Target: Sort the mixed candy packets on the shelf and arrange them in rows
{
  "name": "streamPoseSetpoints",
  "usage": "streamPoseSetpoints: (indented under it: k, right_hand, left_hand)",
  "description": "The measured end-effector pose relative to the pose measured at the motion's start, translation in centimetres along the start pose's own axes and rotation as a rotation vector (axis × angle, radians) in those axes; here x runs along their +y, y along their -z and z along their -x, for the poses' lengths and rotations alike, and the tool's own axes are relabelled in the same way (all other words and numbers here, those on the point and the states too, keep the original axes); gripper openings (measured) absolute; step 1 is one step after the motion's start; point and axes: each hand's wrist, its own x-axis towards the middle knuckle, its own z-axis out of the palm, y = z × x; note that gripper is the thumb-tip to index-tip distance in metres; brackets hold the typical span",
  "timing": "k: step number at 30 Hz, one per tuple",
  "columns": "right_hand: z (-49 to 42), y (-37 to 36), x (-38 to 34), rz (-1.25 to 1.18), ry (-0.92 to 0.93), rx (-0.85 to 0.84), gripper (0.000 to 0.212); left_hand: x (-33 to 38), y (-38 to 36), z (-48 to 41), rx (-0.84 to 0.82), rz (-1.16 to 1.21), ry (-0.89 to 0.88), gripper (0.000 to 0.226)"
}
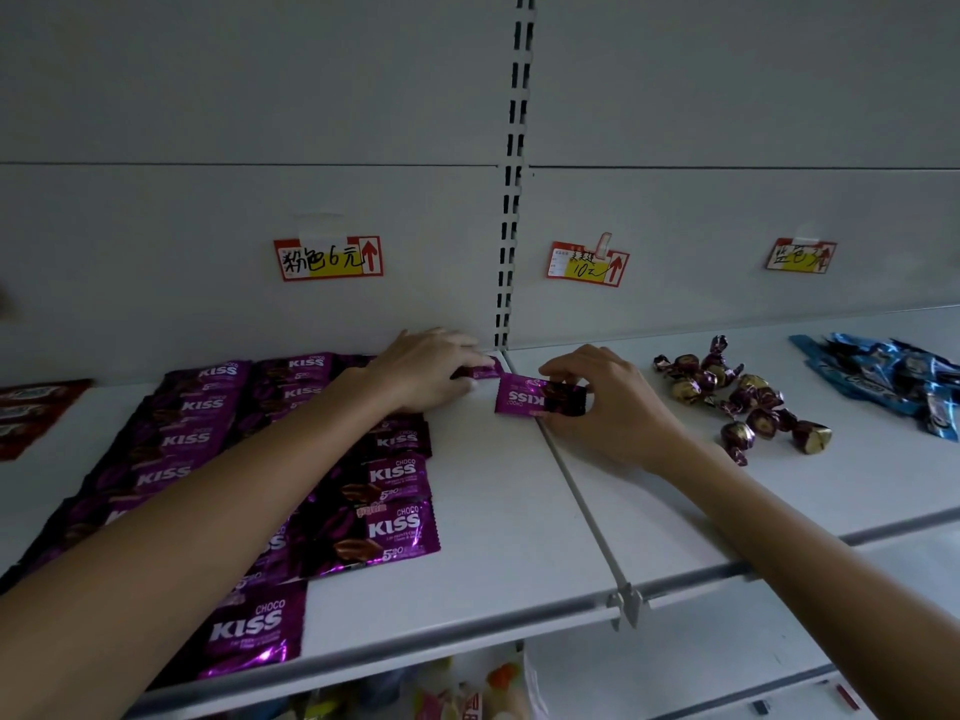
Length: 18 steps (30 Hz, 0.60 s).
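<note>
Purple KISS candy packets (395,527) lie in overlapping rows on the left part of the white shelf (498,537). My left hand (426,368) rests palm down at the back of these rows, fingers on a purple packet (485,370) near the back wall. My right hand (605,402) pinches another purple KISS packet (524,397), turned upside down, just above the seam between the two shelf boards. Several gold-and-maroon wrapped candies (737,402) sit to the right of that hand. Blue packets (893,379) are heaped at the far right.
Red packets (31,413) lie at the far left edge. Three red-and-yellow price tags (328,258) hang on the back panel. A slotted upright (511,200) divides the panels. A shelf divider bracket (626,602) sits at the front rim. More goods show on the shelf below (467,688).
</note>
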Motion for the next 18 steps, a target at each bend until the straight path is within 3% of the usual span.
streamPoseSetpoints:
  k: [6, 10, 18]
  right_hand:
    - [0.1, 0.1, -0.3, 0.005, 0.008, 0.002, 0.036]
    - [0.3, 0.5, -0.7, -0.029, -0.003, 0.036, 0.044]
    - [0.9, -0.6, -3.8, 0.02, -0.022, -0.123, 0.033]
  left_hand:
    - [0.1, 0.0, 0.1, 0.139, 0.107, -0.024, 0.045]
    - [0.1, 1.4, 1.8, 0.249, 0.339, -0.011, 0.045]
    - [1.5, 2.6, 11.0, 0.27, 0.456, -0.05, 0.042]
